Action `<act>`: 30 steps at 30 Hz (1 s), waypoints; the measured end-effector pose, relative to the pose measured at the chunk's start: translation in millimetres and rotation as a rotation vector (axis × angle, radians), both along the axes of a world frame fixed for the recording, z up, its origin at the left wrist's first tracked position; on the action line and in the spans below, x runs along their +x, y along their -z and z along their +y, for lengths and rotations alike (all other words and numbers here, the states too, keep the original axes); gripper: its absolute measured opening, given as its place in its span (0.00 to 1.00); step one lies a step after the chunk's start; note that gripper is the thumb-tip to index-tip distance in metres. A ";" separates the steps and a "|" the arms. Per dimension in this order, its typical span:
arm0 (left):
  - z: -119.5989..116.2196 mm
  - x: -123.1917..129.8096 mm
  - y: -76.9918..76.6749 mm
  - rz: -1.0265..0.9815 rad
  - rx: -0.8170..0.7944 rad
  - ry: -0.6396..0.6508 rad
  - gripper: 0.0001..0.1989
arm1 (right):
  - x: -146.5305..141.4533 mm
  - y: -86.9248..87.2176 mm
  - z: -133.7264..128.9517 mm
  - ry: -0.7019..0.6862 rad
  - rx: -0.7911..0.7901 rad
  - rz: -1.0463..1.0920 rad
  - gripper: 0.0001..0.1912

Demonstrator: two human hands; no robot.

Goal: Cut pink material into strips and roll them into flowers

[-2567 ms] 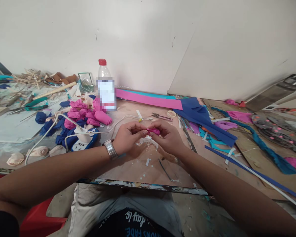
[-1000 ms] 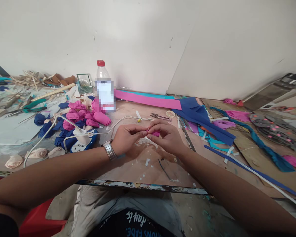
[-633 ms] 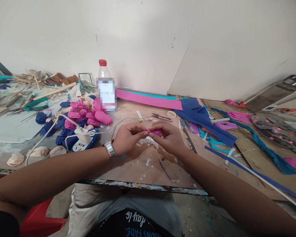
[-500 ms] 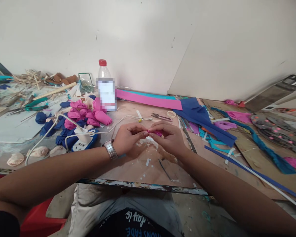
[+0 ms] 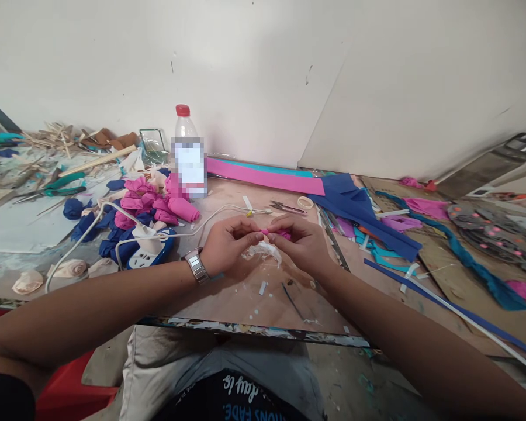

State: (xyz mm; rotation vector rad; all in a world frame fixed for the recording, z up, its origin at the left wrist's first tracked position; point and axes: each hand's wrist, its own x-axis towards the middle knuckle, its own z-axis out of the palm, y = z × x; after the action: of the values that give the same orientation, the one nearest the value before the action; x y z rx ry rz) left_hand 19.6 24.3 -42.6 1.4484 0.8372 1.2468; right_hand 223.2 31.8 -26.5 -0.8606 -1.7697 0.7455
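Between my two hands is a small piece of pink fabric (image 5: 284, 233), mostly covered by fingers. My left hand (image 5: 233, 241), below a metal watch, pinches its left end between thumb and forefinger. The thumb and fingers of my right hand (image 5: 300, 241) close on its right part. Under the hands a crumpled clear plastic scrap (image 5: 265, 251) lies on the table (image 5: 236, 304). Just beyond them are thread snips (image 5: 288, 208) and a roll of tape (image 5: 305, 202). Rolled pink fabric flowers (image 5: 138, 202) and dark blue ones (image 5: 84, 227) are heaped to the left.
A red-capped bottle (image 5: 184, 126) stands by the wall. A white cable runs from a power strip (image 5: 151, 254) toward my hands. Pink (image 5: 263, 177) and blue fabric strips (image 5: 368, 219) lie behind and to the right. Green-handled pliers (image 5: 65, 186) and wood scraps are at far left.
My right fingers have shifted slightly around the pink fabric, and more of the plastic scrap beneath shows. Both hands stay in nearly the same place.
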 end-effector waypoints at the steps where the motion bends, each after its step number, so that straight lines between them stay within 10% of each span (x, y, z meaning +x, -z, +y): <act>1: -0.3 -0.1 0.4 -0.001 0.000 0.008 0.15 | -0.2 0.3 0.2 -0.002 -0.011 0.010 0.07; 12: -5.6 -0.1 -5.7 0.039 0.075 0.017 0.15 | -6.0 0.8 -2.3 -0.147 -0.322 0.172 0.18; 21: 3.9 -1.1 -1.4 -0.109 -0.107 0.025 0.21 | -3.9 4.4 0.6 -0.119 -0.042 0.061 0.14; 30: 4.0 -2.6 -2.3 -0.057 -0.045 0.047 0.18 | -1.4 4.4 0.9 -0.102 -0.191 0.096 0.16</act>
State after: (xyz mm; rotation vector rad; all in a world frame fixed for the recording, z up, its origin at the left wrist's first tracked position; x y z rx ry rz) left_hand 16.9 28.3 -40.3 1.3826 0.7834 1.2210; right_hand 221.8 32.6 -30.8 -0.8501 -1.6854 1.0196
